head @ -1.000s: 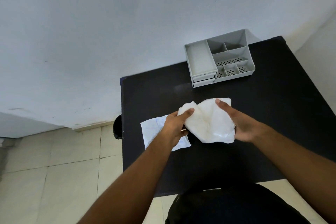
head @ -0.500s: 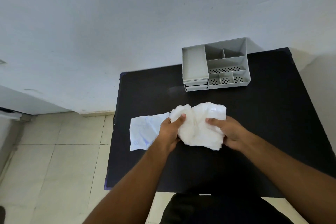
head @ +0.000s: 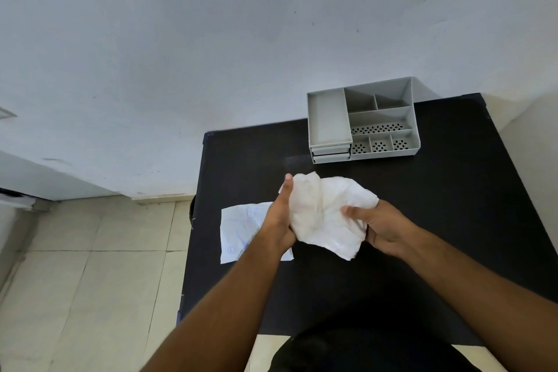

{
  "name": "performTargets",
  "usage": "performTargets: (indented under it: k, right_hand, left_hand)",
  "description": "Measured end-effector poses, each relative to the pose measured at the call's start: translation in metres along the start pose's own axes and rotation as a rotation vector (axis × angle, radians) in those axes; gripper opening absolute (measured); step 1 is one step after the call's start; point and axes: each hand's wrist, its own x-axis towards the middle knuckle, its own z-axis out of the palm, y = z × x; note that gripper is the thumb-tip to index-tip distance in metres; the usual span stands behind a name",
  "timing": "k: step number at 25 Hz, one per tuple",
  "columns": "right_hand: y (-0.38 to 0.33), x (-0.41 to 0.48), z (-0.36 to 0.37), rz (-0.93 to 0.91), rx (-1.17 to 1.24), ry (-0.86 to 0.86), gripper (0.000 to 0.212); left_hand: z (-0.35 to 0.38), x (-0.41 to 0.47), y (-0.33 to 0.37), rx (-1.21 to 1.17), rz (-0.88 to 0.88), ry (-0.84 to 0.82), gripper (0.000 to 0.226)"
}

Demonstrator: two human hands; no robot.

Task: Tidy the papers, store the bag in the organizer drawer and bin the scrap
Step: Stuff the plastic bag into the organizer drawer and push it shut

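gripping the crumpled white bag (head: 324,214), left hand (head: 279,217) and right hand (head: 382,228) seem clamped on it.

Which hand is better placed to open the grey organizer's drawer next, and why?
Left, probably. The small stacked drawers sit at the grey plastic organizer's left front, almost straight beyond the left hand. The right hand could keep the crumpled white bag, which both hands now hold.
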Motion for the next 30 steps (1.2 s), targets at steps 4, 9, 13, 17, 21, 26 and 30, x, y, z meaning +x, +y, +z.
performTargets:
  k: [4, 9, 13, 17, 21, 26, 30]
  right_hand:
    - [0.002, -0.004, 0.010, 0.023, -0.018, -0.041, 0.033]
    - [-0.008, 0.001, 0.014, 0.032, -0.101, -0.059, 0.044]
    - [-0.010, 0.004, 0.017, -0.018, -0.282, -0.159, 0.038]
    - [0.001, 0.010, 0.029, -0.112, -0.225, -0.087, 0.033]
    - [0.006, 0.014, 0.028, -0.142, -0.182, 0.029, 0.025]
    - [-0.003, 0.011, 0.031, -0.089, -0.142, -0.128, 0.033]
    - [-0.009, 0.015, 0.030, -0.102, -0.144, -0.094, 0.037]
  left_hand:
    - [-0.005, 0.004, 0.005, 0.244, 0.229, 0.207, 0.032]
    - [-0.002, 0.005, 0.026, 0.640, 0.295, 0.131, 0.032]
    - [0.001, 0.002, 0.029, 0.809, 0.337, -0.076, 0.028]
    - [-0.001, 0.002, 0.026, 0.705, 0.302, -0.118, 0.037]
    - [-0.011, 0.002, 0.020, 0.681, 0.227, -0.098, 0.039]
    - [-0.003, 0.005, 0.022, 0.722, 0.328, -0.033, 0.031]
    - [-0.002, 0.002, 0.024, 0.704, 0.302, -0.103, 0.032]
